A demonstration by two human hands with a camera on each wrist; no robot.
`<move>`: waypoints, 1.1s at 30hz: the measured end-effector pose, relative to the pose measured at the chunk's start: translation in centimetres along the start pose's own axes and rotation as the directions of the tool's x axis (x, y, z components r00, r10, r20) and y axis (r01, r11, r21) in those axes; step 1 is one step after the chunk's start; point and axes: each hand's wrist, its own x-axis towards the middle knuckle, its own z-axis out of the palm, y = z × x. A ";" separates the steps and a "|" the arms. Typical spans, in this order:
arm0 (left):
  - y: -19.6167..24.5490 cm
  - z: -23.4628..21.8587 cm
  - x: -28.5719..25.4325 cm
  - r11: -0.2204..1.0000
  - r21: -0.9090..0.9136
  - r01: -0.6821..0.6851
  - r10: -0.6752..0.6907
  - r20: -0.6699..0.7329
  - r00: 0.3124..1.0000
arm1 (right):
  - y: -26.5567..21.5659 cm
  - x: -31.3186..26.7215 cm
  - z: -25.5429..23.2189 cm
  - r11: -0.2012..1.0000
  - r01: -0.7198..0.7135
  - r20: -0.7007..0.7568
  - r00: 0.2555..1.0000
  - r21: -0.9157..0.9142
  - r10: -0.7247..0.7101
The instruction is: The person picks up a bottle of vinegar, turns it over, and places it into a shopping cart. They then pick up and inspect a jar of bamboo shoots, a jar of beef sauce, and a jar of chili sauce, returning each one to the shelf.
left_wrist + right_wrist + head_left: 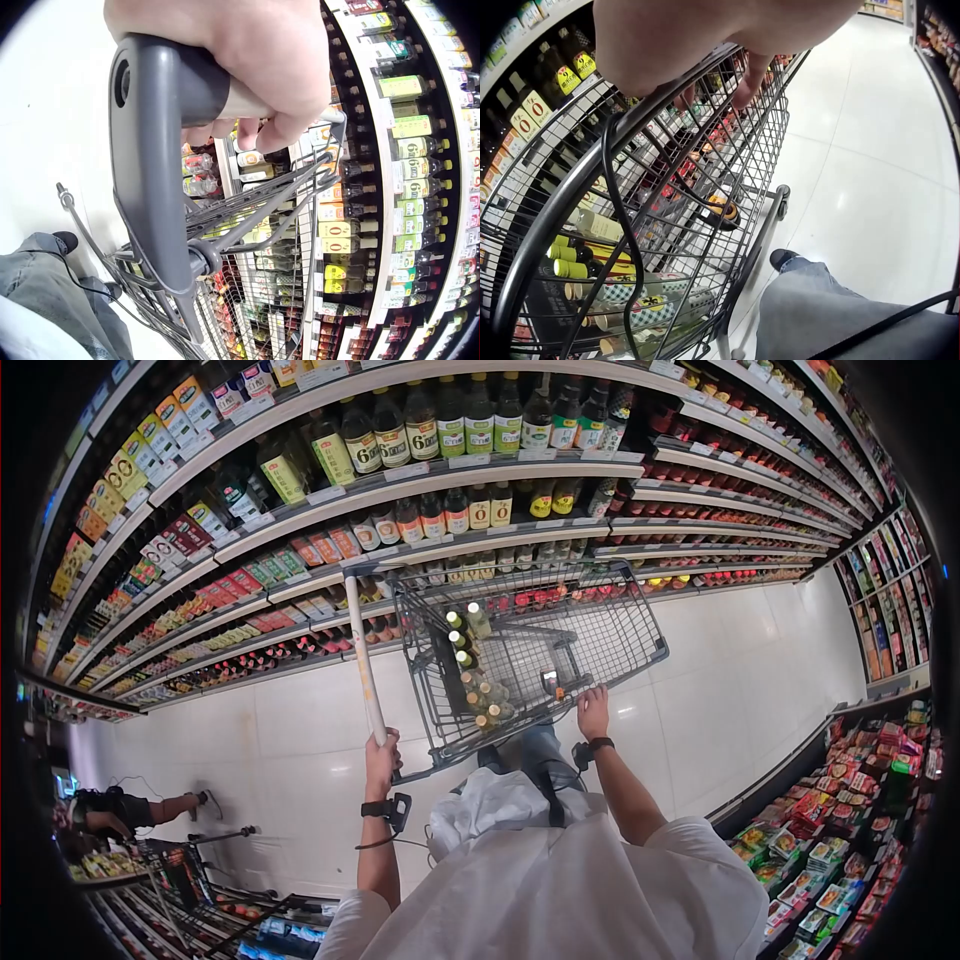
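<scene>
A grey wire shopping cart point(612, 618) stands in front of me beside the shelves. My left hand point(382, 760) grips the near end of its pale handle bar point(360, 645). In the left wrist view that hand's fingers curl around the bar, next to the dark grey end piece point(150, 165). My right hand point(593, 712) holds the cart's near side rim point(551, 217), fingers hooked over it. Inside the cart, near the handle end, are several glass bottles point(478, 623), some with yellow-green caps point(570, 268). A black cable point(619, 202) hangs over the rim.
Long shelves point(390, 475) of bottled sauces curve along the far side. Packaged goods fill a display point(830, 830) at right. Behind on the left are another person's leg point(175, 808) and a second cart point(180, 870). Pale tiled floor point(740, 670) runs between.
</scene>
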 end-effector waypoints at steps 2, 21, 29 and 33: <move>0.1 0.1 -0.1 1.000 -0.005 -0.001 0.001 -0.007 1.000 | 0.1 0.0 0.0 1.000 -0.012 0.021 1.000 -0.007 0.012; -0.4 0.0 0.4 1.000 0.012 0.007 -0.007 -0.047 0.999 | -0.7 0.0 -0.4 1.000 -0.010 -0.033 0.999 0.011 0.011; -0.4 -0.1 0.6 0.999 0.036 -0.013 0.015 -0.039 0.999 | -0.9 0.0 -0.6 1.000 -0.018 -0.021 1.000 0.009 0.018; -0.3 0.0 0.5 0.998 0.053 -0.024 0.026 -0.046 0.999 | -1.0 0.0 -0.4 1.000 -0.005 -0.061 0.998 0.014 0.006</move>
